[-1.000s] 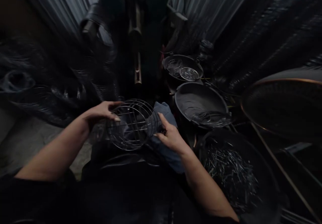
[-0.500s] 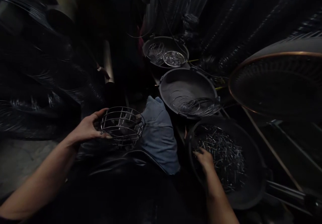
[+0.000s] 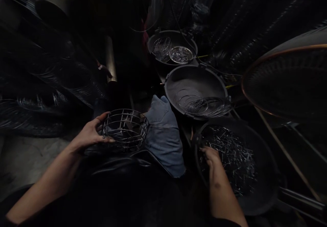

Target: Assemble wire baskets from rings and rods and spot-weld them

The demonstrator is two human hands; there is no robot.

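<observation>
The wire basket (image 3: pixel 125 129) sat gripped at its rim by the left hand (image 3: pixel 89 134), fingers curled around it. Just right lay a blue cloth (image 3: pixel 163 135). The right hand (image 3: pixel 211 155) reached into a pan (image 3: pixel 265 172) of pins (image 3: pixel 232 155); its fingers' grip was unclear.

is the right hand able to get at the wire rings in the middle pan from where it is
Probably yes: the right hand is in the pan of short wire pieces, right beside the middle pan holding the wire rings, nothing between.
</observation>
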